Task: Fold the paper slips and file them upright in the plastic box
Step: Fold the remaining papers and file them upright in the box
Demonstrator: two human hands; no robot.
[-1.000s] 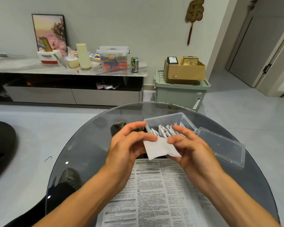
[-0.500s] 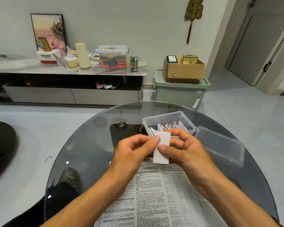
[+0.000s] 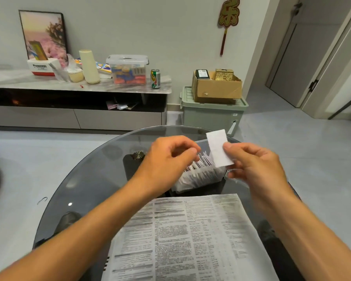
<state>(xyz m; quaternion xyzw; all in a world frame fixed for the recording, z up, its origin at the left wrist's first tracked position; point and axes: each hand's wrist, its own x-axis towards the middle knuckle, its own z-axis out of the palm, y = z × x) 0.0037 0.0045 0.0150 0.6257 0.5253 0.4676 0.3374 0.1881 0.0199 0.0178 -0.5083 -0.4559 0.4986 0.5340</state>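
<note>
A folded white paper slip (image 3: 219, 149) stands upright between the thumb and fingers of my right hand (image 3: 255, 165), above the right end of the clear plastic box (image 3: 199, 179). The box sits on the round glass table (image 3: 85, 179) and holds several folded slips (image 3: 199, 165) standing on edge. My left hand (image 3: 166, 161) hovers over the box's left part with its fingers curled loosely and its fingertips at the filed slips; nothing is visibly held in it. The box's lid is hidden behind my right hand.
A large printed sheet (image 3: 190, 236) lies on the table in front of the box. Beyond the table stand a green storage bin (image 3: 211, 116) with a cardboard box (image 3: 217, 88) on top, and a low cabinet (image 3: 77, 114) with clutter.
The slip went from half-folded between both hands to fully folded. My left hand let go and moved to the box; my right hand lifted the slip up and to the right.
</note>
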